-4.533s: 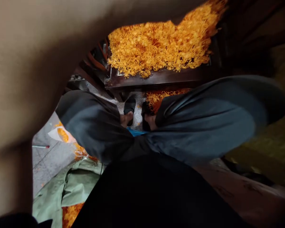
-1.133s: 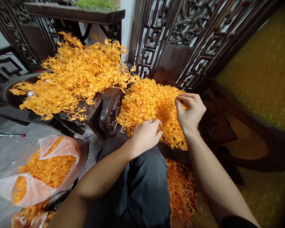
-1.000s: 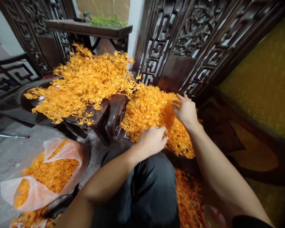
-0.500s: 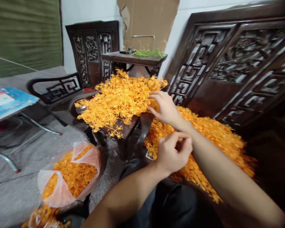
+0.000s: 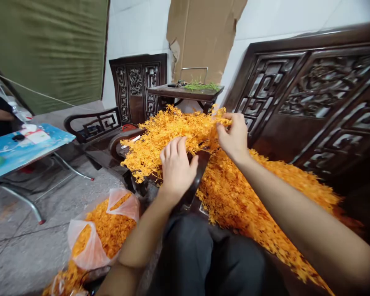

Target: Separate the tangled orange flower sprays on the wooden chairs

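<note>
A pile of frilly orange sprigs [image 5: 163, 127], which look like artificial flower pieces, covers a dark wooden stand in front of me. Over its near edge rests my left hand [image 5: 178, 170], open, thumb apart and fingers laid toward the sprigs; the fingertips are partly lost against them. At the pile's right end my right hand [image 5: 236, 137] is closed, thumb and fingers pinching an orange sprig [image 5: 223, 119]. A larger heap of orange pieces [image 5: 249, 201] spreads below my right forearm, on the bench seat beside my legs.
A pinkish plastic bag [image 5: 92, 244] full of orange pieces stands on the floor at left. Beyond it is a blue folding table [image 5: 46, 144] with metal legs. Carved wooden backrests [image 5: 296, 90] line the wall. A small side table [image 5: 185, 92] holds green stems [image 5: 202, 86].
My left hand has moved from above my lap, up and left to the pile, and its fingers have opened. My right hand has shifted right and now pinches a sprig. The view has tilted up slightly.
</note>
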The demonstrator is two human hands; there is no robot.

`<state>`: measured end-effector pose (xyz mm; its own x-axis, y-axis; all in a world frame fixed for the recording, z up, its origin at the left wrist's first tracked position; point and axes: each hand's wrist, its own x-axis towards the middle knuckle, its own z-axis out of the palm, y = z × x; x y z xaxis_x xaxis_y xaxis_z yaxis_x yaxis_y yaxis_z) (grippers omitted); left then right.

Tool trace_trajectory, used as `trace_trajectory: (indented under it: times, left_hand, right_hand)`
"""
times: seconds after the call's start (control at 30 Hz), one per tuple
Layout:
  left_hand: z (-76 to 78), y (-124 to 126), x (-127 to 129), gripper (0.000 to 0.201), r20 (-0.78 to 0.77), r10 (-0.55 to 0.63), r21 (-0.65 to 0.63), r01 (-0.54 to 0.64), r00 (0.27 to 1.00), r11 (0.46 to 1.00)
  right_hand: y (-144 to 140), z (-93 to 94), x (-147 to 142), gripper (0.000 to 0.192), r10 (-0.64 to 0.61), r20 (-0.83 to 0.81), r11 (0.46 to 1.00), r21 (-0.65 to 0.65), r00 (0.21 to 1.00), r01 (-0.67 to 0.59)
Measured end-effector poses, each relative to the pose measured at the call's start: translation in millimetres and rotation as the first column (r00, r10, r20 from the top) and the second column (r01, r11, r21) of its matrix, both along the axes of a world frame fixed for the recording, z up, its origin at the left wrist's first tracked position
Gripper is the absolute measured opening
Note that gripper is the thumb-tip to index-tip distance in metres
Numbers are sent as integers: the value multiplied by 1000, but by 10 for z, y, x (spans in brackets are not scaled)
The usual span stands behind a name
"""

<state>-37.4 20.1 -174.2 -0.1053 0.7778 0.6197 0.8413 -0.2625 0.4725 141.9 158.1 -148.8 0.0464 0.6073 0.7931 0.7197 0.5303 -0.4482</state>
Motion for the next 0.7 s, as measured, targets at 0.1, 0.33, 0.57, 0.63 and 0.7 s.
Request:
trace_trajectory:
  times: [0.1,0.33,0.57,0.63,0.7]
  left_hand:
    - [-133,314,-220,79,-277,67,-303,-154,958,941]
    - [-329,823,-560,56,-387,5,-382,-166,922,909]
    - [-188,1111,-582,51,-348,-57,-470,-122,936,874]
    - [-241,1141,-498,55,-360,-32,-464,-150,932,873]
    - [-312,1165,-405,60,-367,23,-443,-196,930,875]
  right_hand:
    - [40,-22,60,20,-41,57,985,-164,998,49]
    - [-181,-143,177,42,-135,106,982,-121,985,148]
    - [-518,-516,50,31,47,270,837,-537,962,110]
    - [-519,-615,34,28,130,280,830,-555,951,50]
    - [-524,-650,40,24,159,267,827,-561,951,19]
